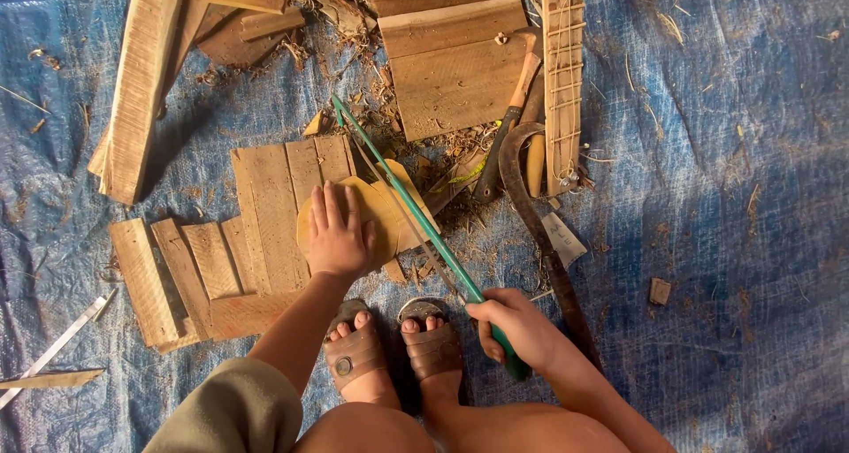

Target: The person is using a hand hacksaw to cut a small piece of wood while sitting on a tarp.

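In the head view, a green-framed hacksaw (pixel 416 214) is gripped at its handle by the right hand (pixel 513 329), the fingers clenched around the grip just beside the right sandalled foot (pixel 433 347). The saw's long axis runs diagonally from that hand, near the lower middle of the blue tarpaulin (pixel 734 241), up and to the left toward the tarpaulin's centre, where the blade is laid across a thin rounded wooden piece (pixel 380 210). That piece is pressed flat by the left hand (pixel 336 236), palm down and fingers spread, not closed around anything; it rests on a panel of joined planks (pixel 265 214). The piece therefore lies ahead of and to the left of the sawing hand, with the left hand the nearer of the two, touching it just left of the blade. A curved sickle-like blade (pixel 531 214) is seen lying near the saw's right, and loose planks (pixel 141 91) toward the upper left corner.
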